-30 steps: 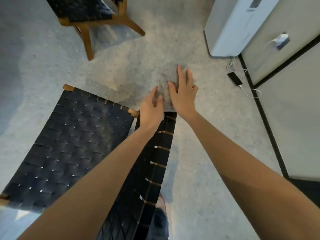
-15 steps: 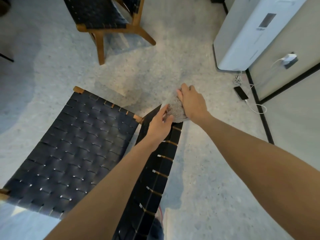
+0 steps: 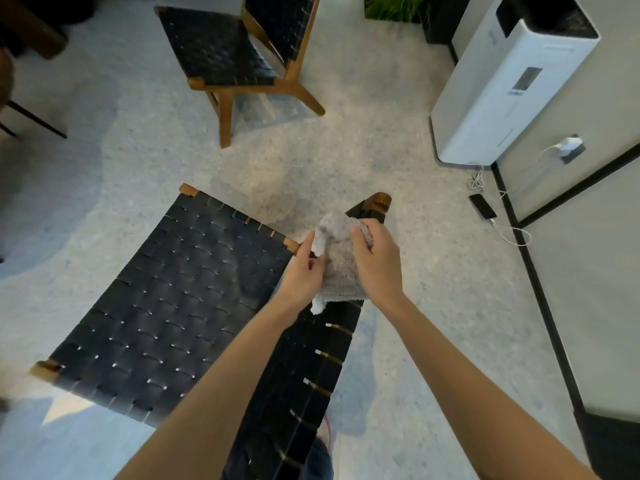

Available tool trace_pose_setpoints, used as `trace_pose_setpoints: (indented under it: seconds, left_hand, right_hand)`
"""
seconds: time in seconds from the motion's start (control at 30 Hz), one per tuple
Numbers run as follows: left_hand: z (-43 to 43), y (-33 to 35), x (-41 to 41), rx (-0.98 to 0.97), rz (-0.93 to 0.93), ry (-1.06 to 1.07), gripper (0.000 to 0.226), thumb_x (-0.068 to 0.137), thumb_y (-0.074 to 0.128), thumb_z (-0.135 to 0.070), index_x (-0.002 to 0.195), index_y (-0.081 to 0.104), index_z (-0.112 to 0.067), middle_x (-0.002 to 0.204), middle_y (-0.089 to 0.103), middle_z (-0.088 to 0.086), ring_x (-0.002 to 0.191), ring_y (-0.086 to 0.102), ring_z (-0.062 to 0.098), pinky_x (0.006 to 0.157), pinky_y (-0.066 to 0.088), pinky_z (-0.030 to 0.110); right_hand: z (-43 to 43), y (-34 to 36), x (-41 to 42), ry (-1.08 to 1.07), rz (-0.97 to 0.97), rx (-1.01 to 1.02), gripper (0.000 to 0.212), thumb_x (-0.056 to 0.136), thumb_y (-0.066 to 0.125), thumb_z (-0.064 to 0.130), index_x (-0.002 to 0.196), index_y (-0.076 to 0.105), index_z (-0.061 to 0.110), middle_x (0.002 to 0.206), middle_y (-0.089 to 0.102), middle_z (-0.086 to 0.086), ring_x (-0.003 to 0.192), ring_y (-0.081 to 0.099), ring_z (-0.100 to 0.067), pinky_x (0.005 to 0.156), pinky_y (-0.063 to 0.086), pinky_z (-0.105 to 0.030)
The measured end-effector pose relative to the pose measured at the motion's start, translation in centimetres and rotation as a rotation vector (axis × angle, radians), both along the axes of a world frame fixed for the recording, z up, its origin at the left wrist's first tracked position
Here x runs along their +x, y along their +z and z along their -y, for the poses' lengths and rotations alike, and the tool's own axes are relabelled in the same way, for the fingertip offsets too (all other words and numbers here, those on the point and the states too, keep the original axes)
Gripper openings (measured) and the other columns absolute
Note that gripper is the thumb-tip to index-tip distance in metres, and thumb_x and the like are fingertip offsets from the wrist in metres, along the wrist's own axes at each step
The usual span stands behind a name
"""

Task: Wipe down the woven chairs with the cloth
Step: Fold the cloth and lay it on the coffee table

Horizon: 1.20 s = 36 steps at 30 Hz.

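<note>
A black woven chair [image 3: 162, 306] with a wooden frame stands right below me, its seat to the left and its backrest [image 3: 311, 368] running down the middle. A grey fluffy cloth [image 3: 341, 268] lies over the top part of the backrest. My right hand [image 3: 375, 261] grips the cloth from the right, fingers curled over it. My left hand [image 3: 306, 271] holds the cloth's left edge with thumb and fingers. The wooden top corner of the backrest [image 3: 379, 200] shows just beyond the cloth. A second woven chair [image 3: 235, 53] stands farther away.
A tall white appliance [image 3: 502, 84] stands at the right by the wall, a phone [image 3: 482, 206] on a white cable on the floor near it. A plant in a dark pot [image 3: 401, 8] is at the back. Speckled floor lies between the chairs.
Both hands and the cloth have slid down the backrest toward me, baring its wooden top corner. The cloth is now bunched between both hands. The camera has tilted up, showing more of the far chair.
</note>
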<state>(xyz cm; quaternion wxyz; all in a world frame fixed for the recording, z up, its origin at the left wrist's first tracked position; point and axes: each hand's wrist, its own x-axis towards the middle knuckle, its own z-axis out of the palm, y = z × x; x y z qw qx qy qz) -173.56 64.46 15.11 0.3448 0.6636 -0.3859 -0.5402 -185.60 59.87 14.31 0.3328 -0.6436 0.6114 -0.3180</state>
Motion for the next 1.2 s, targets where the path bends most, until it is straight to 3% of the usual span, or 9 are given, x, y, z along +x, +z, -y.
trace_pose_setpoints:
  seconds: [0.2,0.3,0.37,0.43,0.5,0.63,0.8,1.0,1.2]
  left_hand:
    - [-7.3,4.2,5.0,-0.101,0.059,-0.054,0.044,0.100,0.044,-0.023,0.140,0.034,-0.038,0.081,0.055,-0.005,0.069,0.054,0.000,0.069,0.043,0.015]
    - [-12.1,6.3,7.9,-0.211,0.150,-0.052,0.031,0.096,0.052,-0.017,0.122,0.044,-0.033,0.102,0.049,0.000,0.094,0.051,0.011,0.080,0.043,0.021]
    - [-15.7,7.5,10.4,-0.279,0.238,0.001,0.042,0.092,0.059,-0.017,0.122,0.037,-0.036,0.117,0.034,-0.011,0.119,0.037,0.012,0.094,0.039,0.020]
    - [-19.6,8.7,13.1,-0.381,0.298,0.060,0.054,0.088,0.064,-0.012,0.130,0.034,-0.026,0.121,0.029,-0.022,0.125,0.033,0.003,0.102,0.038,0.025]
    - [-23.9,9.5,16.1,-0.449,0.336,0.097,0.059,0.086,0.066,-0.006,0.134,0.032,-0.013,0.123,0.036,-0.020,0.110,0.042,-0.016,0.093,0.042,0.014]
    - [-32.7,10.0,21.6,-0.425,0.483,0.123,0.051,0.085,0.067,-0.007,0.125,0.038,-0.020,0.123,0.052,-0.005,0.115,0.050,0.008,0.093,0.043,0.021]
    - [-42.9,10.0,27.7,-0.321,0.565,0.259,0.012,0.089,0.063,-0.010,0.090,0.058,-0.021,0.089,0.060,-0.009,0.081,0.057,0.005,0.068,0.039,0.002]
    - [-51.3,10.9,34.8,-0.258,0.631,0.313,0.007,0.094,0.054,-0.011,0.091,0.050,-0.016,0.083,0.060,0.001,0.073,0.057,0.021,0.060,0.040,0.016]
    - [-53.7,11.2,40.7,-0.256,0.703,0.311,0.005,0.098,0.048,-0.013,0.093,0.046,-0.014,0.082,0.058,0.000,0.072,0.055,0.020,0.063,0.043,0.030]
  right_hand:
    - [-7.3,5.7,2.4,0.196,0.123,-0.058,0.016,0.097,0.052,0.023,0.111,0.059,0.019,0.105,0.060,0.005,0.102,0.055,-0.012,0.086,0.045,-0.025]
    - [-11.1,8.3,4.3,0.343,0.170,-0.047,0.013,0.094,0.057,0.020,0.107,0.059,0.023,0.101,0.060,0.013,0.097,0.055,0.000,0.080,0.042,-0.013]
    - [-14.2,9.9,6.0,0.460,0.193,-0.017,0.016,0.092,0.060,0.017,0.103,0.058,0.029,0.099,0.058,0.020,0.093,0.055,0.006,0.075,0.041,-0.006]
    - [-17.4,11.2,8.0,0.561,0.189,0.002,0.019,0.091,0.062,0.015,0.099,0.058,0.031,0.101,0.060,0.019,0.097,0.056,0.007,0.077,0.041,-0.004]
    - [-21.1,12.3,10.3,0.638,0.168,0.013,0.016,0.091,0.062,0.014,0.099,0.058,0.028,0.103,0.060,0.017,0.100,0.056,0.006,0.081,0.041,-0.004]
    - [-28.6,13.7,15.7,0.741,0.157,0.003,0.014,0.090,0.062,0.011,0.100,0.060,0.020,0.101,0.060,0.014,0.098,0.057,0.005,0.083,0.041,-0.005]
    - [-36.2,13.4,22.6,0.774,0.145,-0.025,0.012,0.086,0.065,0.008,0.094,0.061,0.017,0.096,0.061,0.012,0.095,0.056,0.005,0.081,0.040,-0.004]
    - [-41.5,10.8,30.5,0.893,-0.141,-0.074,0.035,0.086,0.070,0.023,0.115,0.054,0.034,0.113,0.057,0.016,0.107,0.047,-0.004,0.086,0.042,-0.016]
    - [-41.6,9.6,37.0,1.080,-0.464,-0.230,0.043,0.088,0.062,0.045,0.125,0.060,0.023,0.120,0.057,0.003,0.109,0.046,-0.015,0.093,0.041,-0.034]
